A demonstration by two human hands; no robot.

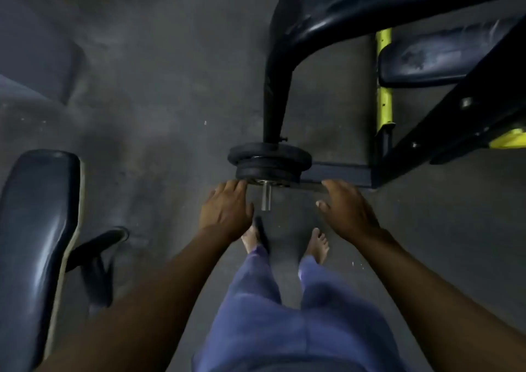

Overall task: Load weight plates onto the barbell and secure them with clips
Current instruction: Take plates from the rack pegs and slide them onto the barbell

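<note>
Dark, round weight plates (pixel 269 161) sat stacked on the barbell sleeve (pixel 266 198), whose bare steel end poked toward the person; the left hand (pixel 226 211) touched the nearest plate's edge, fingers straight; the right hand (pixel 345 208) hovered just beside, relaxed, grasping nothing.

**Clearance around the loading sleeve**

The bare sleeve end (pixel 266 198) projects into open space between the left hand (pixel 226 211) and right hand (pixel 348 211). Stacked plates (pixel 269 159) block its inner length; a black frame arm (pixel 277 87) stands behind, a padded bench (pixel 39 229) well to the left.
</note>
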